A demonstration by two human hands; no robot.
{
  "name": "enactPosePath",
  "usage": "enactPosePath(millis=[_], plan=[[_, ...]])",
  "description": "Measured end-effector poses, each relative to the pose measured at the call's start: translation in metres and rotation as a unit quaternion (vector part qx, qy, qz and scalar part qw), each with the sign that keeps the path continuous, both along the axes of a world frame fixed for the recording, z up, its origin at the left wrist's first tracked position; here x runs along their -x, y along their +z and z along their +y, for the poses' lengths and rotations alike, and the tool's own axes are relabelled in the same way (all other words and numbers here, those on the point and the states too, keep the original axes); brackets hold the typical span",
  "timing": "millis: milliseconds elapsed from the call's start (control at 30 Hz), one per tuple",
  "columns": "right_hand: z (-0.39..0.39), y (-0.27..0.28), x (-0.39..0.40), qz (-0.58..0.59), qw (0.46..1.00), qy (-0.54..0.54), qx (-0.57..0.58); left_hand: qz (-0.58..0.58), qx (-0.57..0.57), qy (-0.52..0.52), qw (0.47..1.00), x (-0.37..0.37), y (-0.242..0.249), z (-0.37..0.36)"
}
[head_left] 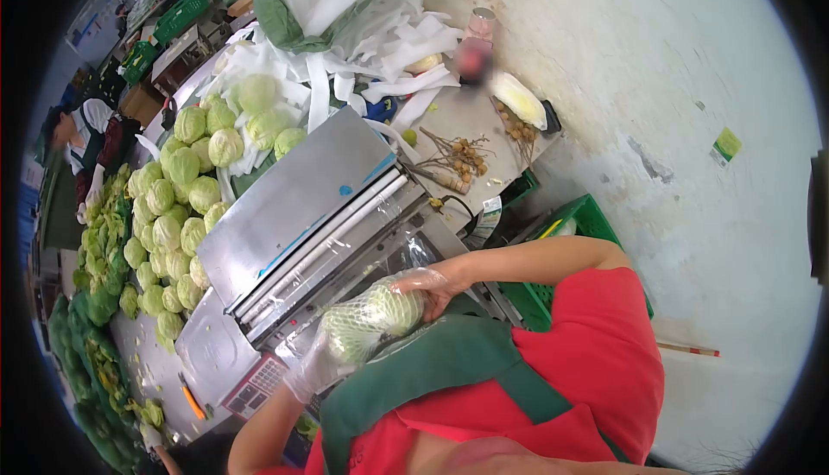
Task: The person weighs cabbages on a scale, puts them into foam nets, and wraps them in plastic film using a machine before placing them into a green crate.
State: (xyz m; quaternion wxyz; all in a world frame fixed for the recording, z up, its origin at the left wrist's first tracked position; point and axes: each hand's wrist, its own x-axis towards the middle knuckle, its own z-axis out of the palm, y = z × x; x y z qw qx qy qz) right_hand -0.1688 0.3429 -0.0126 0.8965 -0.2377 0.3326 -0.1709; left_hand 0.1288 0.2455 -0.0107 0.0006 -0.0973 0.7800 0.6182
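Two pale green cabbages in white foam netting, one nearer the left (347, 334) and one nearer the right (395, 308), lie against each other before the green apron. My left hand (313, 370), in a clear plastic glove, holds the left end of the netted cabbages. Around their right end is my right hand (430, 288), with clear film over its fingers. Just beyond them stands a metal wrapping machine (294, 207) with a roller and clear film (406, 255).
Many bare cabbages (177, 207) are heaped left of the machine. White foam nets (371, 43) spill from a green bag (298, 39) at the top. A red scale (259, 384), an orange-handled knife (192, 397) and a green crate (587, 216) are nearby. A co-worker (91, 138) stands far left.
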Motion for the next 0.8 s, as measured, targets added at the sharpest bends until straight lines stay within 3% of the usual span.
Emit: enactPosePath(millis=[33, 67, 100, 167, 200, 233, 267, 300, 333, 367, 433, 467, 500, 533, 633, 667, 700, 733, 767, 800], plan=[[0.006, -0.003, -0.001, -0.001, 1.000, 0.002, -0.001, 0.007, -0.006, 0.001, 1.000, -0.003, -0.002, 0.005], [0.012, -0.005, -0.003, 0.031, 0.999, -0.015, 0.004, -0.144, -0.428, 0.146, 0.880, -0.002, 0.005, 0.012], [0.018, -0.006, -0.005, 0.065, 0.997, -0.030, 0.008, -0.143, -0.430, 0.149, 0.879, -0.002, 0.008, 0.018], [0.031, -0.001, -0.011, 0.108, 0.991, -0.067, 0.043, -0.114, -0.570, 0.256, 0.772, -0.004, 0.014, 0.026], [0.037, -0.011, -0.006, 0.093, 0.990, -0.102, -0.017, -0.085, -0.414, 0.240, 0.874, -0.027, 0.024, 0.028], [0.041, -0.017, -0.001, 0.079, 0.985, -0.136, -0.075, -0.085, -0.415, 0.244, 0.872, -0.050, 0.012, 0.023], [0.046, -0.010, 0.000, 0.052, 0.970, -0.199, -0.126, -0.123, -0.459, 0.359, 0.803, -0.075, -0.007, 0.017], [0.055, -0.002, -0.001, 0.102, 0.966, -0.222, -0.082, -0.161, -0.494, 0.471, 0.713, -0.093, -0.016, 0.022], [0.063, 0.006, -0.002, 0.148, 0.960, -0.235, -0.040, -0.116, -0.368, 0.487, 0.783, -0.090, -0.003, 0.036], [0.068, 0.018, -0.007, 0.232, 0.939, -0.242, 0.082, -0.079, -0.233, 0.498, 0.832, -0.079, 0.013, 0.051], [0.072, 0.021, -0.023, 0.374, 0.847, -0.293, 0.237, -0.120, -0.014, 0.505, 0.855, -0.061, 0.026, 0.069], [0.074, 0.010, -0.029, 0.348, 0.846, -0.344, 0.214, -0.141, -0.008, 0.527, 0.838, -0.064, 0.023, 0.074], [0.073, 0.001, -0.031, 0.326, 0.834, -0.401, 0.193, -0.081, -0.059, 0.608, 0.787, -0.058, 0.013, 0.081], [0.066, 0.007, -0.032, 0.321, 0.840, -0.392, 0.193, -0.041, -0.101, 0.658, 0.745, -0.045, 0.016, 0.080], [0.049, 0.026, -0.024, 0.337, 0.816, -0.451, 0.130, 0.042, -0.213, 0.722, 0.657, -0.024, 0.022, 0.067], [0.051, 0.022, -0.012, 0.260, 0.821, -0.503, 0.070, 0.046, -0.296, 0.719, 0.627, -0.029, 0.025, 0.061], [0.054, 0.018, 0.000, 0.181, 0.816, -0.549, 0.005, 0.051, -0.377, 0.711, 0.592, -0.039, 0.029, 0.057], [0.061, 0.018, 0.008, 0.175, 0.821, -0.541, -0.053, 0.029, -0.442, 0.671, 0.595, -0.049, 0.037, 0.061], [0.072, 0.018, 0.017, 0.170, 0.823, -0.531, -0.112, 0.027, -0.442, 0.678, 0.587, -0.050, 0.035, 0.069], [0.090, 0.005, 0.025, 0.144, 0.827, -0.522, -0.153, -0.068, -0.459, 0.698, 0.546, -0.048, 0.032, 0.079]])
